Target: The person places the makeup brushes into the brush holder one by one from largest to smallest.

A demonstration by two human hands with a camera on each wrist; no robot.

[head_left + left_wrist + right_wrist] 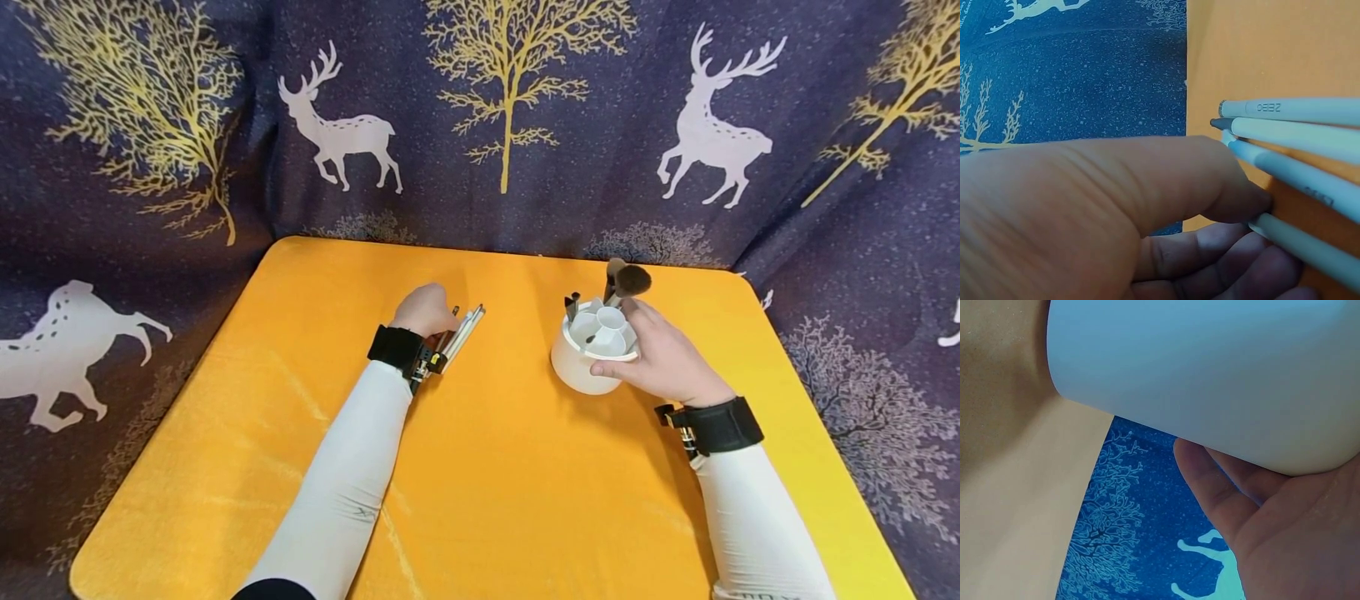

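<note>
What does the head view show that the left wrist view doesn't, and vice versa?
Only the head view shows the right hand gripping the white holder and the dark-bristled brushes standing in it. Only the left wrist view shows readable-scale lettering on two of the white sticks. Both show the left hand, white sticks, orange tabletop and dark patterned cloth.

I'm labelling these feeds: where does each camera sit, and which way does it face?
Head: worn on the head, facing forward and down at the orange table; both arms, left hand and right hand show.
Left wrist: worn there, facing the left hand pinching a pen; that hand shows lower left.
Right wrist: worn there, facing the white holder from outside; part of the right hand shows.
Shared: head and right wrist views both show the white holder.
</note>
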